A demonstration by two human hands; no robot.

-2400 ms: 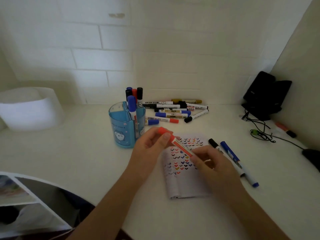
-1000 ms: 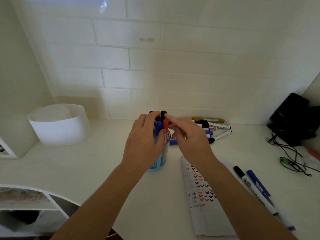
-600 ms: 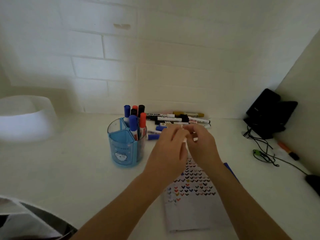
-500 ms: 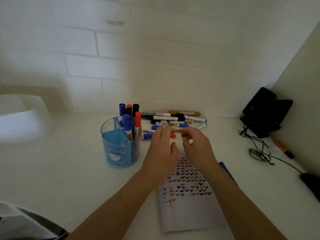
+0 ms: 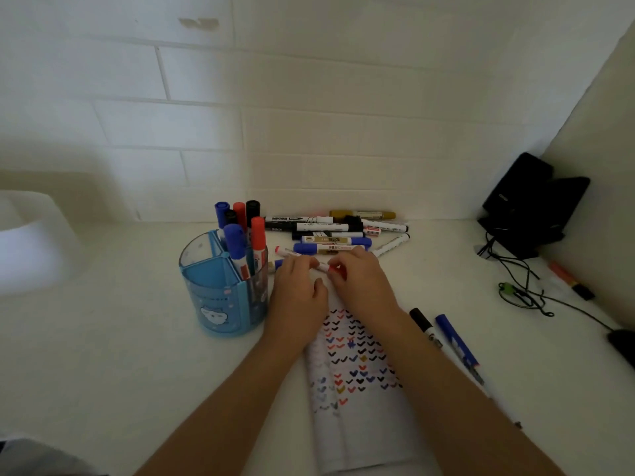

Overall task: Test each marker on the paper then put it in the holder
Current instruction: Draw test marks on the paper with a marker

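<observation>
White tiled wall [image 5: 309, 97] across the upper frame, meeting a plain cream wall [image 5: 604, 111] at the far right; white tabletop [image 5: 103, 355] along the lower half; dim, even light, shadow at left

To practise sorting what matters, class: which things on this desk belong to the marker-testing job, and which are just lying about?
Job: red-capped marker, pinched by left hand and right hand; tick-marked paper; blue holder; marker pile by the wall.
Lying about: black stand; cables; white tub.
</observation>
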